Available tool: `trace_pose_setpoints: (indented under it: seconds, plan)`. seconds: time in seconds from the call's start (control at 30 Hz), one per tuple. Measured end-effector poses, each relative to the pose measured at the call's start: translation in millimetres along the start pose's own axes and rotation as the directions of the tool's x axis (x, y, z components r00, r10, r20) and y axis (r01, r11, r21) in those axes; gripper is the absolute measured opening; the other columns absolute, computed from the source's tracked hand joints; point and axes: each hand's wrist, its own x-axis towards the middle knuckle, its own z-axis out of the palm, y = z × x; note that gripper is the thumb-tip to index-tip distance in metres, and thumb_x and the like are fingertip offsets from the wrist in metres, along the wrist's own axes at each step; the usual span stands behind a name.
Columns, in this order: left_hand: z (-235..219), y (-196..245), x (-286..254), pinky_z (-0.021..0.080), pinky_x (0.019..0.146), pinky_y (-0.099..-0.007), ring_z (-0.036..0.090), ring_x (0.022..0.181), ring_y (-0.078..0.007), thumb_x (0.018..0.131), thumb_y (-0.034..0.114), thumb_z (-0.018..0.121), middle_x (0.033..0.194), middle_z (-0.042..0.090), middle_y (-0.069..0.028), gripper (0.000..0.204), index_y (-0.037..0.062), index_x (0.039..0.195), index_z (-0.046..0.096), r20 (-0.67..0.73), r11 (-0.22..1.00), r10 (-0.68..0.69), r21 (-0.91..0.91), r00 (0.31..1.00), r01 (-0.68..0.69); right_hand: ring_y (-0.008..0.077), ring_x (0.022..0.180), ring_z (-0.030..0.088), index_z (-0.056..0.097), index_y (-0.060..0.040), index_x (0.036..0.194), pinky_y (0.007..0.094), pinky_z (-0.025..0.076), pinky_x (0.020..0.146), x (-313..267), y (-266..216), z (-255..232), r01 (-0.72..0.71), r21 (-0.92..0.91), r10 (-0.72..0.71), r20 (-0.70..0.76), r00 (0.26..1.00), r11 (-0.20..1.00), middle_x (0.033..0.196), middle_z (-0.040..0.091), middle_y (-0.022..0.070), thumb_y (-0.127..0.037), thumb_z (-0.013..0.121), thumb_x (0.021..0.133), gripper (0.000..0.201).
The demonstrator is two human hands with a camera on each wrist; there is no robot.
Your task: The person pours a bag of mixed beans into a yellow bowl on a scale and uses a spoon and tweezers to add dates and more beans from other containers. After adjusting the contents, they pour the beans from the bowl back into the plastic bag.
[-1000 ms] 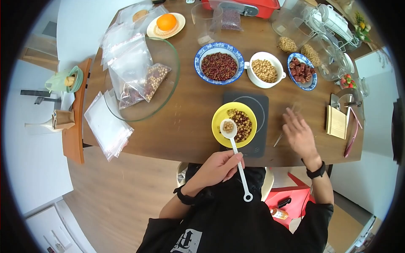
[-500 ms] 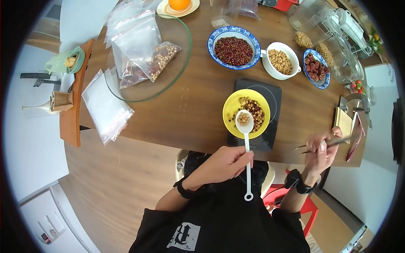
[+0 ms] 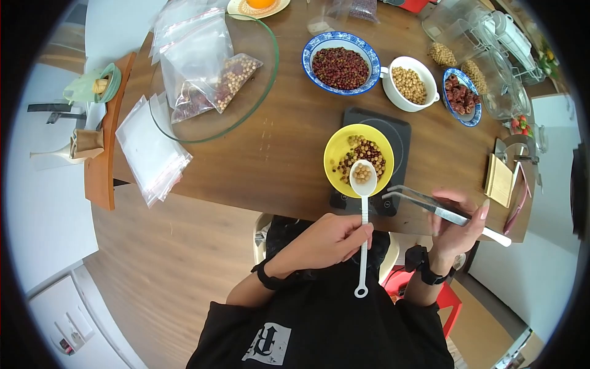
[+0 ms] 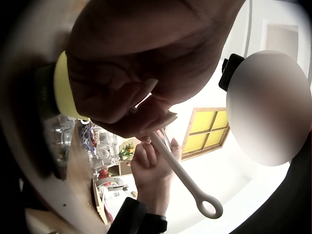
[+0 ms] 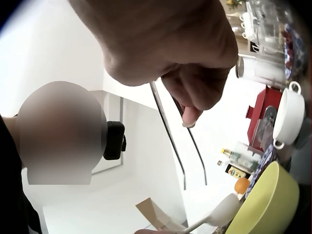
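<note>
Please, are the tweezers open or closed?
Open: the tweezers in the right grip show two separate tips, with a gap between them in the head and right wrist views.

Head view bright, bowed at its black edges. Wrist views backlit, left hand [image 4: 141,58] and right hand [image 5: 170,44] dark against white glare

From where I stand this looks like a home kitchen or dining corner, with a brown wooden table [image 3: 289,160] bearing a flat black induction cooktop [image 3: 398,132], blue-and-white patterned ceramic bowls [image 3: 341,62] and clear glass storage jars [image 3: 505,98], and a pale wood-look floor [image 3: 153,246] beneath.
</note>
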Motion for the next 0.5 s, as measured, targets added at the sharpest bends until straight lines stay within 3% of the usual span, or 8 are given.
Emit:
trace_pose_setpoints:
  seconds: [0.07,0.13,0.17,0.2,0.27,0.3,0.43,0.5]
  plan:
    - [-0.6,1.4,-0.8,0.038,0.049,-0.0247,0.048,0.047,-0.0072,0.107,0.028,0.048,0.053,0.05,0.0005,0.036,0.0024,0.086,0.064,0.008,1.0,-0.005,0.01,1.0,0.005,0.0183,0.048,0.057,0.063,0.0126,0.103,0.0272,0.048,0.05,4.4,6.0,13.1,0.111,0.043,-0.112,0.028,0.993,0.993,0.074,0.067,0.0155,-0.07,0.034,0.099,0.088]
    - [-0.8,3.7,-1.6,0.037,0.048,-0.0248,0.049,0.047,-0.0072,0.107,0.029,0.048,0.053,0.05,0.0003,0.036,0.0028,0.086,0.064,0.01,1.0,-0.004,0.021,1.0,0.004,0.0235,0.061,0.07,0.062,0.0138,0.104,0.0327,0.059,0.06,4.9,6.9,20.9,0.298,0.023,-0.299,0.091,0.95,0.954,0.083,0.071,0.0206,-0.057,0.053,0.1,0.072]
    - [-0.9,4.0,-2.0,0.037,0.048,-0.0248,0.049,0.047,-0.0072,0.107,0.029,0.048,0.053,0.05,0.0003,0.036,0.0028,0.086,0.064,0.01,1.0,-0.005,0.02,1.0,0.005,0.0258,0.071,0.074,0.062,0.0134,0.103,0.0386,0.063,0.074,5.8,4.5,21.9,0.236,0.199,-0.26,0.101,0.96,0.951,0.088,0.072,0.0224,-0.033,0.073,0.093,0.049]
    - [-0.7,4.0,-2.3,0.037,0.048,-0.0249,0.049,0.046,-0.0073,0.107,0.028,0.048,0.052,0.05,0.0004,0.036,0.003,0.086,0.064,0.009,1.0,-0.003,0.021,1.0,0.003,0.0258,0.071,0.074,0.062,0.0134,0.103,0.0386,0.063,0.074,6.8,4.3,20.7,0.234,0.198,-0.257,0.1,0.961,0.952,0.088,0.072,0.0224,-0.033,0.073,0.093,0.049]
    - [-0.7,4.8,-2.6,0.037,0.048,-0.025,0.048,0.046,-0.0075,0.107,0.028,0.048,0.052,0.05,0.0005,0.036,0.0033,0.085,0.064,0.01,1.0,-0.002,0.021,1.0,0.001,0.0251,0.073,0.075,0.063,0.0113,0.105,0.0365,0.062,0.071,10.5,3.9,17.3,0.37,-0.109,-0.334,0.254,0.908,0.923,0.088,0.072,0.0218,-0.011,0.084,0.081,0.039]
    - [-1.1,5.3,-2.9,0.037,0.048,-0.025,0.048,0.046,-0.0077,0.107,0.028,0.048,0.051,0.049,0.0006,0.036,0.0035,0.085,0.064,0.012,0.999,0.002,0.032,1.0,-0.003,0.0241,0.076,0.075,0.067,0.0092,0.103,0.0337,0.061,0.068,14.1,1.6,20.2,0.427,-0.131,-0.383,0.269,0.884,0.895,0.089,0.073,0.022,0.007,0.086,0.071,0.037]
    - [-2.9,8.5,-4.7,0.041,0.05,-0.0296,0.053,0.047,-0.0134,0.105,0.029,0.049,0.052,0.052,-0.004,0.035,0.0032,0.085,0.063,0.018,0.998,-0.018,0.06,1.0,0.017,0.0254,0.077,0.076,0.071,0.0073,0.096,0.0301,0.061,0.064,7.8,2.8,24.0,0.44,-0.216,-0.396,0.218,0.892,0.872,0.089,0.073,0.0224,0.008,0.084,0.073,0.026]
    - [-2.2,7.4,-5.1,0.039,0.049,-0.0277,0.051,0.046,-0.011,0.106,0.029,0.049,0.051,0.05,-0.0018,0.036,0.0037,0.085,0.063,0.013,0.998,-0.007,0.058,1.0,0.006,0.026,0.075,0.076,0.071,0.0075,0.096,0.0304,0.061,0.062,8.0,4.2,25.5,0.461,-0.202,-0.418,0.221,0.881,0.864,0.089,0.073,0.023,0.009,0.083,0.074,0.026]
